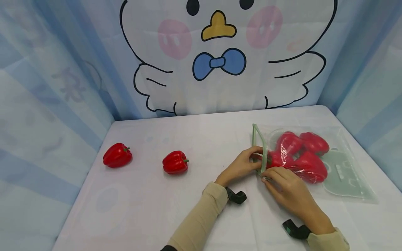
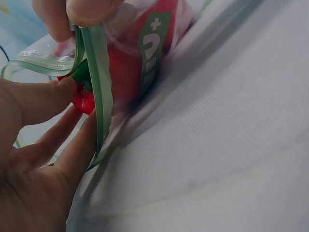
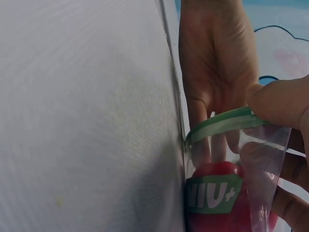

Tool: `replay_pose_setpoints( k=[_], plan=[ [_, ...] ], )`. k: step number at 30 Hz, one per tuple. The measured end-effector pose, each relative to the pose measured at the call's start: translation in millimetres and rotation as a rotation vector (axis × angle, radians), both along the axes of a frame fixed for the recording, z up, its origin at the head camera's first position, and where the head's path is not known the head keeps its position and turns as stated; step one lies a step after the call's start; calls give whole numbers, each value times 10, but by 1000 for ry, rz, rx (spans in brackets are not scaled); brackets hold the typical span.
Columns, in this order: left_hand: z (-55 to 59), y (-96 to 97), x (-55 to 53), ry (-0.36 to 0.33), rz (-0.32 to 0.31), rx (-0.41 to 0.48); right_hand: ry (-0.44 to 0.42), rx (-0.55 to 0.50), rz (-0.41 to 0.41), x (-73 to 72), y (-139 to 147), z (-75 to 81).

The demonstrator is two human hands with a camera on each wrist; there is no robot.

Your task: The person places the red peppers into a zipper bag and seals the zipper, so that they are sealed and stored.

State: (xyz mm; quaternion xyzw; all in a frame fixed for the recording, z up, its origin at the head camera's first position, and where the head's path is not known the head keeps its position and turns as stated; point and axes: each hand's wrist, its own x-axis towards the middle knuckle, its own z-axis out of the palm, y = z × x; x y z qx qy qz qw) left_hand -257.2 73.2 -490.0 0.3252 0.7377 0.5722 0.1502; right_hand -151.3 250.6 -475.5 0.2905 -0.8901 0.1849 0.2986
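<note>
A clear zip bag (image 1: 339,164) with a green-edged mouth lies on the right of the table, with several red bell peppers (image 1: 309,167) inside. My left hand (image 1: 242,165) reaches into its mouth from the left. There it holds a red bell pepper (image 2: 84,102) by the stem end, thumb against the green stem (image 2: 83,75) and fingers below. My right hand (image 1: 290,191) pinches the near edge of the green rim (image 3: 219,121) between thumb and fingers. The inner pepper's far side is hidden by the bag and other peppers.
Two more red bell peppers lie outside the bag: one pepper (image 1: 117,155) at the far left, another pepper (image 1: 175,162) nearer the middle. Printed curtains (image 1: 220,90) stand behind and on both sides of the white table (image 1: 141,209).
</note>
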Motion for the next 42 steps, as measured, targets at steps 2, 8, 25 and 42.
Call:
replay_pose_setpoints(
  k=[2, 8, 25, 42],
  plan=[
    [-2, 11, 1, -15, -7, 2, 6, -5, 3, -4, 1, -1],
    [-15, 30, 10, -59, -28, 21, 12, -14, -2, -6, -10, 3],
    [-21, 26, 52, -40, -121, 3, 26, -28, 16, 6, -29, 3],
    [-25, 28, 64, -22, -88, -18, 7, -26, 16, 13, -31, 3]
  ],
)
